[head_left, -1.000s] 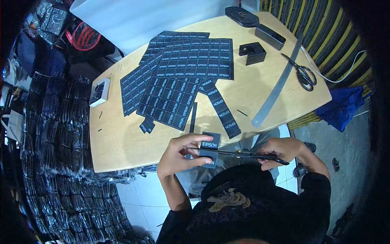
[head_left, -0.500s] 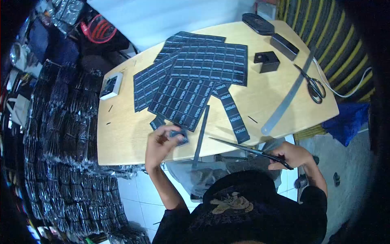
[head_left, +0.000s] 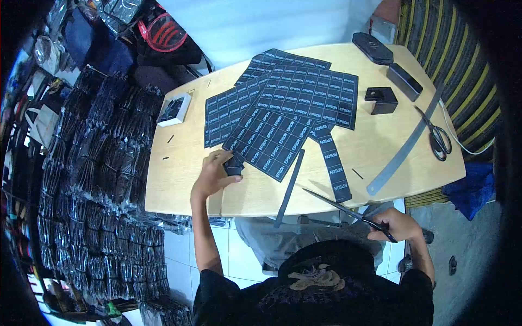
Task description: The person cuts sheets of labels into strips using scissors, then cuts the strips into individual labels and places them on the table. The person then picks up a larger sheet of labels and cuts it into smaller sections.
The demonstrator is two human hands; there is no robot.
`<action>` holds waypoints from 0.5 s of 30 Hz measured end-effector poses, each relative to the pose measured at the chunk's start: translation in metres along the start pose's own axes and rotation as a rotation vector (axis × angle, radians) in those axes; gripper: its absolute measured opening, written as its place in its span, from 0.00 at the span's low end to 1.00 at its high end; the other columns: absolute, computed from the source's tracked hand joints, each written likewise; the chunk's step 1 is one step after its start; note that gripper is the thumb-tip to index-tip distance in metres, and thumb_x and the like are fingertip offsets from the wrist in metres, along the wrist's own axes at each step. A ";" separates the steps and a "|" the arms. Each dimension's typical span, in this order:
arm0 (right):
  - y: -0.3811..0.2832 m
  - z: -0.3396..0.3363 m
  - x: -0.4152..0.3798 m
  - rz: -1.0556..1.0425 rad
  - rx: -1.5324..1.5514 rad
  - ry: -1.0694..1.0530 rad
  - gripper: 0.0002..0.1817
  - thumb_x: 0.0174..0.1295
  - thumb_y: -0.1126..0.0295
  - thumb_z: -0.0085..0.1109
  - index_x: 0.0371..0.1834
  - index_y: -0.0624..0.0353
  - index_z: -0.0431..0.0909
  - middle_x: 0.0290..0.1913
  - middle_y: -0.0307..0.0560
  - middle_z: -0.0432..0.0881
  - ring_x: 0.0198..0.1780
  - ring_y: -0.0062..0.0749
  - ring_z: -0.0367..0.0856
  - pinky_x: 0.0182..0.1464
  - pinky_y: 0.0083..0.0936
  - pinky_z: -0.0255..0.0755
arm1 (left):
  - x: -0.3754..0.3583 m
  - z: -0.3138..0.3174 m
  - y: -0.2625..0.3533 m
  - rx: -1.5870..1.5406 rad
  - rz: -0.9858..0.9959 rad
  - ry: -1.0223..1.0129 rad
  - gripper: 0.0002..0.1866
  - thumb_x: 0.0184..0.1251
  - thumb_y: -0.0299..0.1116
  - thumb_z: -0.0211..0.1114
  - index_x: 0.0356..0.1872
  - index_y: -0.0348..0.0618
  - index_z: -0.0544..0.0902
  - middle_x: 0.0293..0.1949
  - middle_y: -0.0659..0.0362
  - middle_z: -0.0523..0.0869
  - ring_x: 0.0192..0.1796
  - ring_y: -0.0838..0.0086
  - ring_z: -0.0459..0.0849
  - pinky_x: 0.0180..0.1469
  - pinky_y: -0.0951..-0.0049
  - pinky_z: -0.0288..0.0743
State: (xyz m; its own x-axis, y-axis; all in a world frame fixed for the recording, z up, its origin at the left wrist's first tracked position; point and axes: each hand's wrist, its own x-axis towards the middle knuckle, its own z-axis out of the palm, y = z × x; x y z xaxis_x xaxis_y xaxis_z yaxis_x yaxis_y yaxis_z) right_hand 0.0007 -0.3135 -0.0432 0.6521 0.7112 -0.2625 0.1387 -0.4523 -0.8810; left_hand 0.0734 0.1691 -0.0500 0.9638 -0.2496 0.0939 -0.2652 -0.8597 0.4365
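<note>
My left hand [head_left: 209, 175] is over the table's near left part, its thumb and fingers around the edges of a small black label piece [head_left: 234, 168]. Other small pieces seem to lie under it, partly hidden by the fingers. Scissors [head_left: 342, 209] are in my right hand [head_left: 399, 224], their blades pointing left over the table's near edge. Several black sheets printed with EPSON labels [head_left: 307, 92] overlap in the middle. A cut strip of labels [head_left: 334, 165] lies right of them. A narrow dark strip [head_left: 290, 187] sticks out over the near edge.
On the table's right are a long metal ruler [head_left: 402, 146], a second pair of scissors [head_left: 437, 138], a black box-shaped block [head_left: 381, 100], a long black block [head_left: 405, 81] and a black oval case [head_left: 372, 48]. A white box [head_left: 174, 110] stands left. Bundled dark goods [head_left: 109, 201] are stacked beside the table.
My left hand has carried the small label piece down to the table beside the sheets' lower corner. My right hand still holds the scissors. The camera view has shifted.
</note>
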 end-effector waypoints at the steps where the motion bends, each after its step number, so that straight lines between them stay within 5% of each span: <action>1: -0.002 0.000 0.001 0.027 0.010 -0.007 0.22 0.53 0.55 0.65 0.15 0.61 0.70 0.12 0.40 0.66 0.16 0.23 0.63 0.19 0.26 0.57 | 0.003 0.000 0.006 0.022 -0.028 -0.011 0.35 0.41 0.39 0.76 0.54 0.38 0.74 0.50 0.48 0.75 0.55 0.58 0.71 0.56 0.65 0.67; 3: 0.006 0.004 0.003 -0.006 -0.006 0.007 0.23 0.53 0.55 0.65 0.15 0.61 0.70 0.12 0.40 0.66 0.16 0.23 0.63 0.19 0.26 0.57 | 0.004 0.001 0.010 0.042 -0.059 -0.019 0.33 0.42 0.38 0.76 0.52 0.37 0.75 0.49 0.48 0.76 0.53 0.60 0.74 0.53 0.66 0.69; 5: 0.009 0.007 0.005 -0.015 0.034 0.015 0.24 0.53 0.54 0.65 0.14 0.62 0.69 0.12 0.41 0.64 0.16 0.24 0.62 0.20 0.27 0.56 | 0.003 0.006 0.007 -0.298 -0.181 -0.107 0.23 0.50 0.33 0.72 0.48 0.37 0.76 0.38 0.55 0.80 0.33 0.72 0.80 0.33 0.75 0.75; 6: 0.008 0.009 0.005 -0.017 0.033 0.014 0.24 0.53 0.54 0.65 0.14 0.62 0.69 0.12 0.41 0.64 0.16 0.24 0.62 0.20 0.27 0.56 | 0.002 0.010 0.012 -0.440 -0.139 -0.055 0.16 0.54 0.29 0.69 0.42 0.35 0.77 0.29 0.58 0.79 0.21 0.80 0.75 0.21 0.79 0.69; 11: -0.002 0.012 0.006 0.058 0.018 0.013 0.23 0.53 0.54 0.65 0.15 0.62 0.71 0.12 0.38 0.65 0.17 0.21 0.62 0.20 0.25 0.56 | -0.001 0.002 0.009 -0.406 -0.166 -0.128 0.11 0.55 0.27 0.66 0.38 0.34 0.79 0.26 0.58 0.79 0.23 0.80 0.77 0.23 0.79 0.69; 14: 0.007 0.015 0.000 0.076 0.024 0.001 0.21 0.54 0.55 0.65 0.18 0.62 0.72 0.13 0.36 0.65 0.18 0.19 0.62 0.21 0.23 0.57 | 0.006 -0.012 -0.004 -0.396 -0.183 0.039 0.09 0.57 0.27 0.65 0.36 0.34 0.79 0.23 0.58 0.81 0.24 0.79 0.78 0.24 0.79 0.70; 15: 0.001 0.015 -0.002 0.091 0.022 0.015 0.21 0.54 0.55 0.65 0.19 0.62 0.72 0.13 0.36 0.65 0.18 0.19 0.61 0.21 0.23 0.57 | 0.011 -0.010 -0.027 -0.379 -0.051 0.204 0.08 0.57 0.27 0.65 0.35 0.34 0.80 0.25 0.57 0.84 0.25 0.78 0.80 0.27 0.78 0.72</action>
State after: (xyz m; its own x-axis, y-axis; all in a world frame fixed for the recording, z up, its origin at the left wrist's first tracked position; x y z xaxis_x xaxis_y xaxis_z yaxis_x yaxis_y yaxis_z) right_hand -0.0115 -0.3073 -0.0491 0.6725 0.6594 -0.3361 0.0618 -0.5026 -0.8623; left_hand 0.0919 0.1943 -0.0520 0.9712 -0.0850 0.2224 -0.2248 -0.6351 0.7390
